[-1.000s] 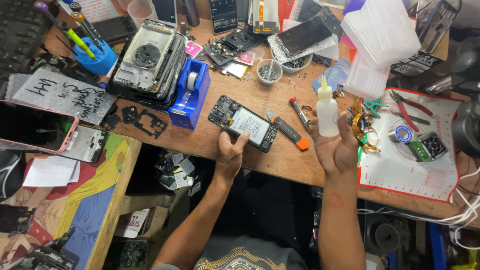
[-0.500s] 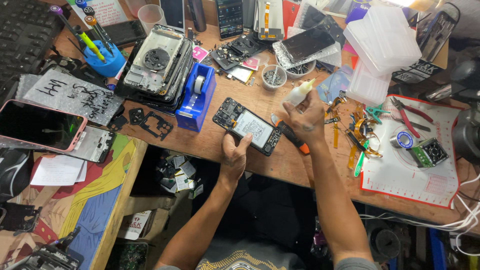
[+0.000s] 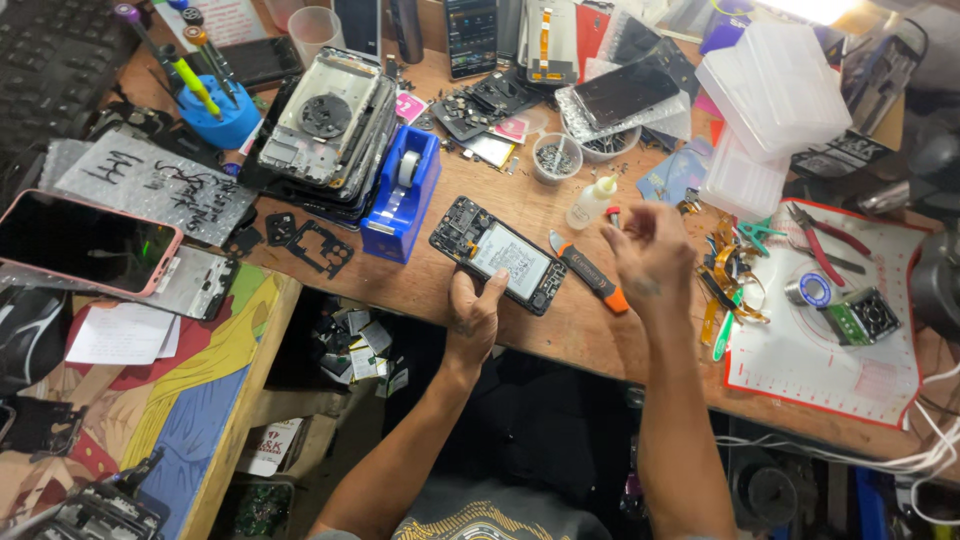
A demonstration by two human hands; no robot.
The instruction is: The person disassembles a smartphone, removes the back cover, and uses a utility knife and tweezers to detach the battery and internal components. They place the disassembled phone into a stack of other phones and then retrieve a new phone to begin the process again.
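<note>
An opened dark phone (image 3: 497, 253) with its back removed lies flat on the wooden bench (image 3: 430, 285). My left hand (image 3: 475, 312) grips its near edge, thumb on the pale battery. My right hand (image 3: 650, 250) hovers blurred just right of the phone, fingers loosely curled and holding nothing I can see. A small white dropper bottle (image 3: 590, 203) rests on the bench just beyond that hand, a small red bit (image 3: 612, 212) beside it. Between phone and right hand lies an orange-and-black pry tool (image 3: 590, 272).
A blue tape dispenser (image 3: 400, 195) and a stack of phone frames (image 3: 325, 125) sit left of the phone. At the left edge lies a pink-cased phone (image 3: 85, 245). A red-edged white mat (image 3: 830, 330) with red pliers (image 3: 825, 235) is at the right, clear plastic boxes (image 3: 770, 100) behind.
My right hand carried the dropper bottle over the phone, then let it go behind the phone and drew back to the right. My left hand stayed on the phone.
</note>
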